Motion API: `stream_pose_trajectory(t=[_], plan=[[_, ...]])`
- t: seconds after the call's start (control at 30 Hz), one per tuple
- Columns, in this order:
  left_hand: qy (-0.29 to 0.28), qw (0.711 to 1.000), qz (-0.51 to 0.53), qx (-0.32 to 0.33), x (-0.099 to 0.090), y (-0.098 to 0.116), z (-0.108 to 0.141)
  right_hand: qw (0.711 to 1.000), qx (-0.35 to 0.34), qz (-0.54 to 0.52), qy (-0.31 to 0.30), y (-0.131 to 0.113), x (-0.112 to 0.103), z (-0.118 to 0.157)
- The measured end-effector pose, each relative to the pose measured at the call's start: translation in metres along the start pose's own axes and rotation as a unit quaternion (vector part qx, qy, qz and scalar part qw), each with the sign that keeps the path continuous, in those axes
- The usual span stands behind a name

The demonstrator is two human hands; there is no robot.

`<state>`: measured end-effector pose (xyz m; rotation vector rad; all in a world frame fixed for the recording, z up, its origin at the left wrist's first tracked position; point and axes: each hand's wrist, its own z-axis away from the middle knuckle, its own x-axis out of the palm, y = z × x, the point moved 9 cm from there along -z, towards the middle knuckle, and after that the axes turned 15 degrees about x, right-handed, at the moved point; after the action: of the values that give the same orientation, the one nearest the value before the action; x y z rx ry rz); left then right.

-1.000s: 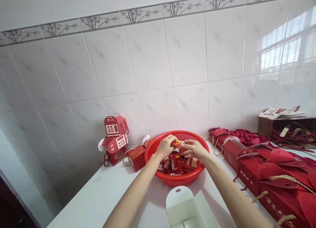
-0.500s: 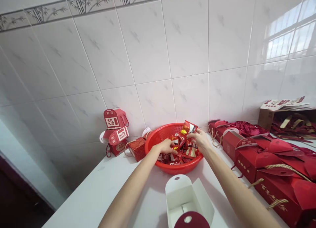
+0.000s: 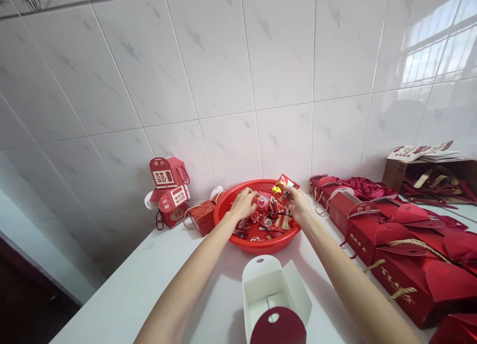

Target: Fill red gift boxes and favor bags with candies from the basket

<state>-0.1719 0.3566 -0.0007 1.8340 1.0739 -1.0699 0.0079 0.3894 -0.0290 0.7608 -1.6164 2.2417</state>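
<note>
A red plastic basket [image 3: 263, 245] holds several small red-wrapped candies [image 3: 266, 221]. Over its left side, my left hand [image 3: 244, 203] reaches in with the fingers bent and closed above the sweets; what they hold, if anything, is hidden. At the right rim my right hand [image 3: 298, 205] is closed on wrapped candies [image 3: 285, 184], red with a shiny gold one among them, raised above the pile. Nearer to me stands a gift box [image 3: 278, 326], white inside and dark red outside, its flaps up and no sweets visible in it.
Small red gift boxes [image 3: 169, 192] are stacked at the left by the tiled wall, with a red box [image 3: 203, 217] lying beside the basket. Rows of larger red boxes [image 3: 376, 244] line the right side. Behind them a cardboard box [image 3: 393, 177] holds ribbons and printed cards.
My left hand has moved back and up within the basket, uncovering candies at the front. The right hand still holds its wrapped candies near the rim. The view has tilted slightly.
</note>
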Motion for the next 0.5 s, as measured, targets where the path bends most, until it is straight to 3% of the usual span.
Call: stream_pose_trajectory(t=[0.17, 0.37, 0.5], plan=[[-0.11, 0.991, 0.07, 0.041, 0.026, 0.021, -0.017, 1.0, 0.009, 0.019, -0.009, 0.001, 0.004, 0.004], [-0.24, 0.962, 0.129, -0.011, 0.073, 0.027, -0.033, 0.999, 0.011, 0.035, -0.013, 0.002, 0.005, 0.004], [-0.241, 0.958, 0.154, -0.035, 0.083, 0.019, -0.03, 0.999, 0.01, 0.044, -0.008, 0.003, 0.004, 0.002]])
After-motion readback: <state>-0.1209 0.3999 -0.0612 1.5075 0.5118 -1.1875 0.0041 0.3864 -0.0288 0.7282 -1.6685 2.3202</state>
